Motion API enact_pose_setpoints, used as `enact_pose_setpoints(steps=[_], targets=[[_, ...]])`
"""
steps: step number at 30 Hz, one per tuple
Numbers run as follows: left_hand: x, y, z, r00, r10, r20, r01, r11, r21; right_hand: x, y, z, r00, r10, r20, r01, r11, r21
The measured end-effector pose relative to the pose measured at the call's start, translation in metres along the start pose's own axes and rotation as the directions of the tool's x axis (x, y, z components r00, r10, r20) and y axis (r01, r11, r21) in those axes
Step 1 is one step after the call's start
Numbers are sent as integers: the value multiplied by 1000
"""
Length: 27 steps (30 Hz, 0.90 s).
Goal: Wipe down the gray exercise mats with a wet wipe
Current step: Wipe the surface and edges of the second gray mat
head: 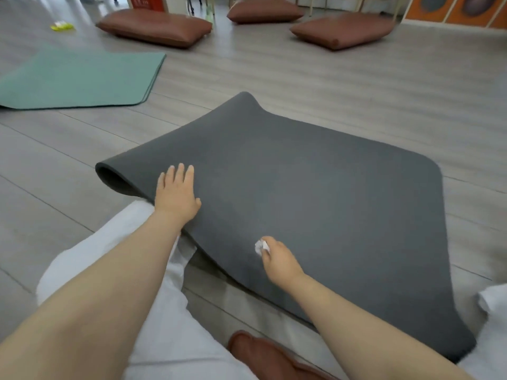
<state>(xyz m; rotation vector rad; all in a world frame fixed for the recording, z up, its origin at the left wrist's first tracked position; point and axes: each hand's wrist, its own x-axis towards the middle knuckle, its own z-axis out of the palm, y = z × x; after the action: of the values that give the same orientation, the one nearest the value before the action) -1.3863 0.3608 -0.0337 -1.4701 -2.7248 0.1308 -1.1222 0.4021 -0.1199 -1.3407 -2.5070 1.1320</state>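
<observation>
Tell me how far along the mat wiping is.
In hand: the right hand grips a wet wipe on the gray mat near its close edge, while the left hand presses it flat. No wiped area shows. The mat's left end is curled.

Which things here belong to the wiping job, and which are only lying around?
For the job: gray mat; wet wipe; right hand holding it; left hand pressing the mat.

Lying about: green mat; brown cushions; yellow packet.
</observation>
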Motion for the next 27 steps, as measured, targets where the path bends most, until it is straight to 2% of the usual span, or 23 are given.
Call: enact_pose_setpoints(steps=[3,5,7,10,15,18,21,24,27], targets=[[-1,28,15,977,93,191,-100,995,30,3,23,-20,990,120,-73,-118,992,39],[1,46,23,941,155,300,-179,982,55,8,31,-37,980,172,-97,-159,979,129],[5,65,32,902,212,376,-251,966,58,13,38,-54,975,174,-139,-138,962,236],[3,90,51,863,267,428,-305,952,21,20,53,-76,968,169,-188,-120,962,247],[-8,121,103,848,315,427,-304,948,-95,59,81,-94,931,341,-128,-286,902,324],[-9,127,124,894,315,319,-275,947,-165,100,83,-84,899,378,-220,-296,897,328],[-10,133,138,938,252,238,-189,947,-260,139,62,-62,897,368,-245,-270,895,354],[-14,136,152,968,212,136,-167,943,-287,171,44,-40,944,176,-279,-130,976,176],[-9,142,160,982,173,81,-140,941,-308,195,53,-28,984,-36,-174,-1,978,-210]])
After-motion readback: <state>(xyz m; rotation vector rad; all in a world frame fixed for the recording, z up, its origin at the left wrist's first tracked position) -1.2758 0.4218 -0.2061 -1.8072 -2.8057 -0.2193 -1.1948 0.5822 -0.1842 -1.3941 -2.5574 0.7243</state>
